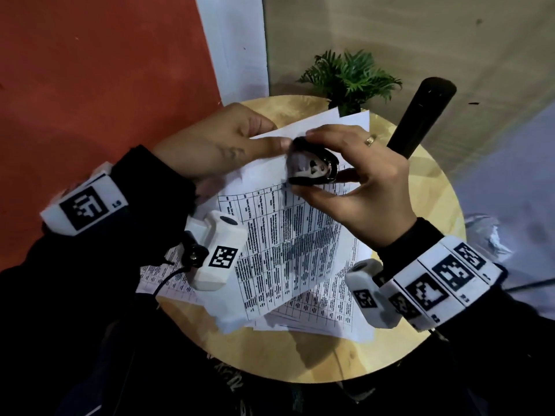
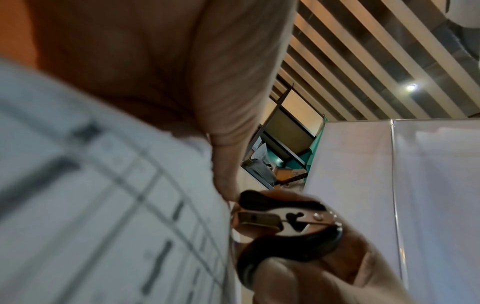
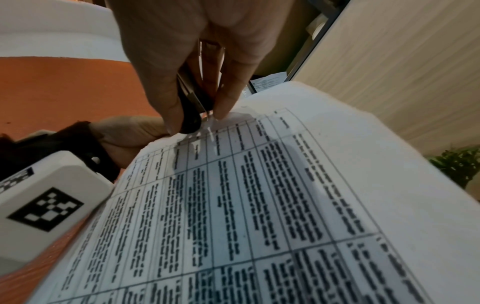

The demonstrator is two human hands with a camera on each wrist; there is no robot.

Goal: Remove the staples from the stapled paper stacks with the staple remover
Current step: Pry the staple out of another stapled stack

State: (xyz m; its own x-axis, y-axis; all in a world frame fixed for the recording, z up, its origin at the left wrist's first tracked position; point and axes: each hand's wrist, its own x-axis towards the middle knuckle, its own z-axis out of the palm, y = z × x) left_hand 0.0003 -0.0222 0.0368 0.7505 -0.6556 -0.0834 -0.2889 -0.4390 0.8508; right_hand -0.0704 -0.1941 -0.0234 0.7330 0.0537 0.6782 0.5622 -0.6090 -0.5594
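Note:
A stapled paper stack [image 1: 288, 244] printed with tables is lifted at its top corner above the round wooden table [image 1: 435, 187]. My left hand [image 1: 222, 142] pinches that top corner between thumb and fingers. My right hand [image 1: 354, 172] grips the black and metal staple remover [image 1: 312, 166], its claws against the paper's top edge. In the left wrist view the staple remover [image 2: 283, 224] has its metal claws closed at the edge of the paper [image 2: 109, 205]. In the right wrist view the staple remover [image 3: 191, 107] touches the paper [image 3: 259, 195] near its corner. The staple itself is hidden.
More printed sheets [image 1: 330, 313] lie under the lifted stack. A small green plant [image 1: 348, 76] stands at the table's far edge. A black cylinder [image 1: 420, 118] leans at the right. Red floor lies to the left, and crumpled plastic [image 1: 486, 235] to the right.

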